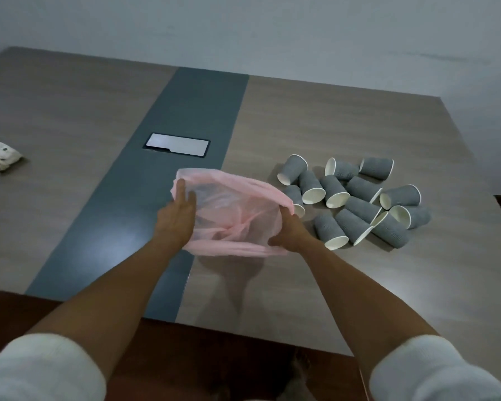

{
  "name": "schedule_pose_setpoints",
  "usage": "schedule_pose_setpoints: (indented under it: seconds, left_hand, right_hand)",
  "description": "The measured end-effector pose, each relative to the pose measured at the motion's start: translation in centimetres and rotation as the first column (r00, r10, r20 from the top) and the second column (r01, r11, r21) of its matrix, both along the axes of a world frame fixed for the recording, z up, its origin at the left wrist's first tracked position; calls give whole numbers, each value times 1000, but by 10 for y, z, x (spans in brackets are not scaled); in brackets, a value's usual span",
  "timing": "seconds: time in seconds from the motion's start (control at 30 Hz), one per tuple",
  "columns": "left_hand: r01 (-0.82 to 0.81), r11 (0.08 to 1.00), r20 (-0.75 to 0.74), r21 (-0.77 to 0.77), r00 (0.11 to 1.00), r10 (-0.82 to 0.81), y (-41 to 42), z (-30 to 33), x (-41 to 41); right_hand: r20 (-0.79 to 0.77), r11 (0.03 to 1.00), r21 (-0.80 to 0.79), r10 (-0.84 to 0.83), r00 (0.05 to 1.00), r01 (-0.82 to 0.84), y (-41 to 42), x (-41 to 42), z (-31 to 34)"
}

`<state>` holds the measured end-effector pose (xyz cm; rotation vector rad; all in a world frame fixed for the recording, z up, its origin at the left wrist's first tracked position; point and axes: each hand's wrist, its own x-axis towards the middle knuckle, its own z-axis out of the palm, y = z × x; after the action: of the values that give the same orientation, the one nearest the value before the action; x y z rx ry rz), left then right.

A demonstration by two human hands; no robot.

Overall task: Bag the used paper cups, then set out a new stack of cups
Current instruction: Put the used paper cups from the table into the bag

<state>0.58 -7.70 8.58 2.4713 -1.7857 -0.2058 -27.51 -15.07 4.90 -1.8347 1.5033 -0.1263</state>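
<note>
Fingers [182, 192] of left hand [177, 218] and right hand [289, 233] grip pink bag [232, 209], mouth spread, above table [70, 117]. Grey cups [356, 198] lie tipped just right. Metal hatch [177, 144] beyond. Crumpled cup [0, 159] far left.

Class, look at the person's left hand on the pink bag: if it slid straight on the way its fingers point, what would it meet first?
The left hand points away up the table; beyond the pink bag it grips, probably the flat panel set in the dark strip, though depth is uncertain.
</note>
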Motion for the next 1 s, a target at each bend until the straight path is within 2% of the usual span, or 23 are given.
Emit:
schedule_pose_setpoints:
  seconds: [0.07, 0.17, 0.23, 0.3, 0.43, 0.5, 0.53, 0.6, 0.63, 0.77, 0.83, 0.93, 1.0]
  left_hand:
    - [-116, 993, 53, 15, 992, 115, 2, -8, -1]
    - [-313, 949, -28, 46, 949, 314, 6, -6, -15]
    - [-417, 904, -35, 93, 906, 422, -1, -3, -27]
    - [-419, 896, 30, 145, 908, 419, -5, -1, -38]
    - [-432, 899, 117, 73, 899, 423, -5, 9, -50]
    - [-424, 904, 155, 51, 898, 413, -3, 6, -50]
    - [-417, 908, 176, 48, 898, 403, -2, 5, -50]
    - [-428, 903, 176, 30, 892, 417, 0, 1, -51]
    - [-432, 901, 174, 27, 890, 421, 2, 1, -52]
    - [-450, 893, 160, 0, 881, 444, 17, 0, -54]
    - [-451, 892, 156, -20, 880, 449, 24, -1, -51]
    - [-436, 900, 74, -20, 897, 436, 27, -1, -48]
    - [-437, 899, -7, -16, 899, 437, 22, -1, -49]
  right_hand:
    - [26, 998, 20, 51, 998, -52, -15, -6, -2]
    - [151, 986, 77, 134, 979, -147, -34, -15, -5]
    - [177, 975, 61, 198, 964, -212, -49, -23, -3]
    - [187, 981, -64, 194, 963, -186, -59, -32, 3]
    - [246, 939, -343, 114, 963, -24, -75, -53, 24]
    - [170, 916, -400, 102, 980, -26, -87, -60, 21]
    - [73, 913, -404, 105, 992, -67, -94, -60, 18]
    - [-115, 920, -343, 158, 981, -189, -106, -58, 6]
    - [-147, 929, -293, 190, 971, -227, -109, -55, -1]
    - [-91, 953, -139, 257, 962, -268, -115, -39, -20]
    - [-130, 959, -115, 245, 961, -260, -120, -30, -27]
    - [-266, 917, -219, 272, 925, -333, -118, -24, -31]
    - [-276, 914, -288, 205, 939, -285, -118, -23, -29]
